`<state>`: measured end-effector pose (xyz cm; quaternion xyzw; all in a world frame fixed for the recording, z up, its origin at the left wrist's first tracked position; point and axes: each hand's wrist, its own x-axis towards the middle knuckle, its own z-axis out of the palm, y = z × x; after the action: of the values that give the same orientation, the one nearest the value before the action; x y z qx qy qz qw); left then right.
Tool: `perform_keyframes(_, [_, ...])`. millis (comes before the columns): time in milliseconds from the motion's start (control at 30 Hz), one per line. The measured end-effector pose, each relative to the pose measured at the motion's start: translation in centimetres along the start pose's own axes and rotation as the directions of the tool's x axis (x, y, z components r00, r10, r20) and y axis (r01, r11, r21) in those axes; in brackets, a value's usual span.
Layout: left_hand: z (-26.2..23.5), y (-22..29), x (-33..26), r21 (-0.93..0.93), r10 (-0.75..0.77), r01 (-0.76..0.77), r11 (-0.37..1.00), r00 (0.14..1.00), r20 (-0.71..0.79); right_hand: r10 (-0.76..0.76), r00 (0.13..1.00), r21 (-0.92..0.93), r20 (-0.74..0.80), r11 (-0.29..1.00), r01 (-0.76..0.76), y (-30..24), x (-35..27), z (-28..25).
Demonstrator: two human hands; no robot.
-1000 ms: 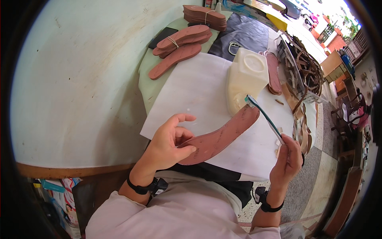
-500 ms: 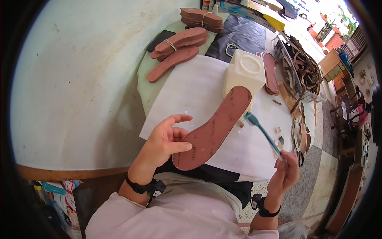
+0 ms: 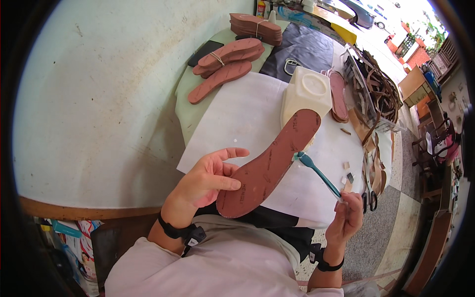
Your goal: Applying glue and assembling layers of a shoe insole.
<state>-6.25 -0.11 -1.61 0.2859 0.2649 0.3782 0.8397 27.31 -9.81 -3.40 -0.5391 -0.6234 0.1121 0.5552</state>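
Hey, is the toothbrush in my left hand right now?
No, your right hand holds the toothbrush by its handle, while your left hand holds a reddish-brown insole.

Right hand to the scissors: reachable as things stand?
Probably yes: the right hand is close beside the scissors, nothing visible between, though it holds a toothbrush, which would likely need setting down first.

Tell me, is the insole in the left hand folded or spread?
Spread: both rounded ends of the insole show, no fold between.
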Motion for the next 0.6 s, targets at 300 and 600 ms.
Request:
perform_keyframes(300, [0.0,-0.2,-0.3,0.018,-0.026,0.026,0.999,0.999,0.026,0.033,0.994,0.058,-0.101,0.998,-0.027,1.2,0.4,-0.3])
perform_keyframes(600, [1.1,0.0,-0.8,0.147,-0.022,0.027,0.989,0.999,-0.035,0.046,0.981,0.057,-0.186,0.998,-0.036,1.9,0.6,-0.6])
